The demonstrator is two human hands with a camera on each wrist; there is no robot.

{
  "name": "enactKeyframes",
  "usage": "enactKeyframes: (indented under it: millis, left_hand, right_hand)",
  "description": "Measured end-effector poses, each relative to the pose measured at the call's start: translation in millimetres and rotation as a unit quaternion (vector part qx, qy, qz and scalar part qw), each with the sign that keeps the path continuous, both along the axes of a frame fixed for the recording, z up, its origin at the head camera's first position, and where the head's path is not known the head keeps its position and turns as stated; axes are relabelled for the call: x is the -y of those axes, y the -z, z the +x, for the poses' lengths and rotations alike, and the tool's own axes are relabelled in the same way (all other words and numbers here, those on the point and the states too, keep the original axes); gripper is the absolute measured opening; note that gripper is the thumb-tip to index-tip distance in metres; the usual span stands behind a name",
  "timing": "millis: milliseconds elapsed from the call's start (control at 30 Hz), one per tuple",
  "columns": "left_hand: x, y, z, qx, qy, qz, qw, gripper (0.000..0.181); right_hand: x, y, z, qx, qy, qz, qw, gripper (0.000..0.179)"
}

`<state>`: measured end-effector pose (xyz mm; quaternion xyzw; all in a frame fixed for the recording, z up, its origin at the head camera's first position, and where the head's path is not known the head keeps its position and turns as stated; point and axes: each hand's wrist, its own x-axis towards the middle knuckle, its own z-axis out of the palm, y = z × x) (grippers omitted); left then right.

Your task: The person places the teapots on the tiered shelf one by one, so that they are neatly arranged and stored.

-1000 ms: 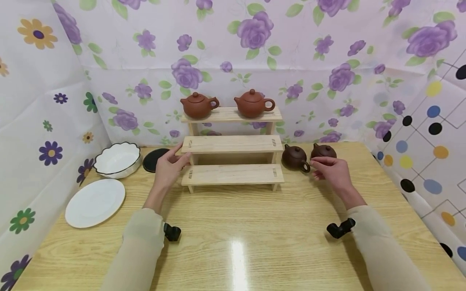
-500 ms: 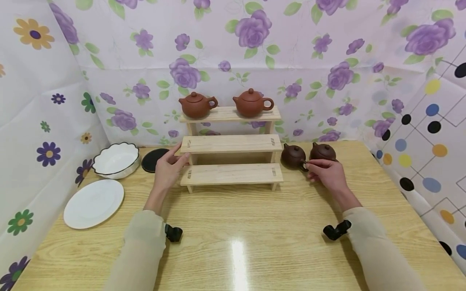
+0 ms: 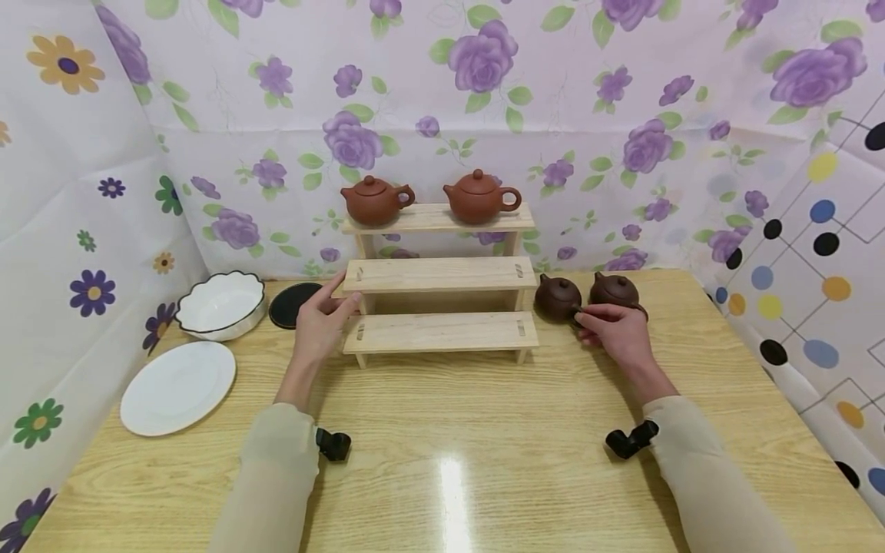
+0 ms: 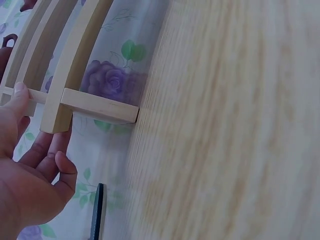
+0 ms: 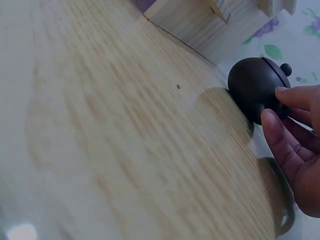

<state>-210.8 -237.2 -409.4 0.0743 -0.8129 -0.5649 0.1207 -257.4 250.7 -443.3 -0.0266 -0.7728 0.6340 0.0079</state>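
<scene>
A three-tier wooden shelf (image 3: 442, 274) stands mid-table. My left hand (image 3: 319, 316) holds its left side at the middle tier; in the left wrist view the thumb lies on the wood and the fingers go behind it. Two reddish-brown teapots, a left one (image 3: 374, 201) and a right one (image 3: 478, 197), sit on the top tier. Right of the shelf, a dark brown teapot (image 3: 557, 297) rests on the table. My right hand (image 3: 618, 332) pinches its handle between thumb and forefinger; the fingers mostly cover the handle. Just behind that hand is a second dark teapot (image 3: 614, 289).
A white scalloped bowl (image 3: 223, 304) and a white plate (image 3: 179, 388) are on the left of the table. A black round disc (image 3: 286, 306) lies between the bowl and my left hand. Floral cloth (image 3: 415, 92) hangs directly behind the table.
My right hand has moved a little left, from beside the near dark teapot's handle to pinching it. That teapot stays in place. The left hand keeps its hold on the shelf.
</scene>
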Motion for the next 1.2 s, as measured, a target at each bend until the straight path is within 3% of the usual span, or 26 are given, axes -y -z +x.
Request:
enactKeyframes:
  millis: [200, 533, 767, 933, 1200]
  left_hand:
    - [-1.3, 1.0, 0.2, -0.004, -0.003, -0.005, 1.0000, 0.055]
    - [0.6, -7.2, 1.3, 0.008, -0.007, 0.007, 0.9999, 0.056]
    - [-3.4, 1.3, 4.2, 0.024, 0.002, 0.003, 0.9997, 0.057]
    - [-6.7, 7.3, 5.2, 0.015, 0.000, 0.004, 0.9999, 0.056]
    - [-1.2, -0.6, 3.9, 0.002, -0.005, 0.001, 1.0000, 0.055]
  right_hand:
    - [0.7, 3.5, 0.6, -0.002, 0.012, 0.008, 0.9999, 0.042]
    - [3.0, 0.4, -7.6, -0.009, 0.030, 0.011, 0.9995, 0.038]
    - [-4.8, 7.0, 5.3, -0.017, 0.047, 0.035, 0.9982, 0.038]
    - [-9.5, 9.9, 12.0, -0.026, 0.046, 0.043, 0.9977, 0.038]
    - [-9.9, 1.0, 7.1, -0.038, 0.043, 0.000, 0.9983, 0.042]
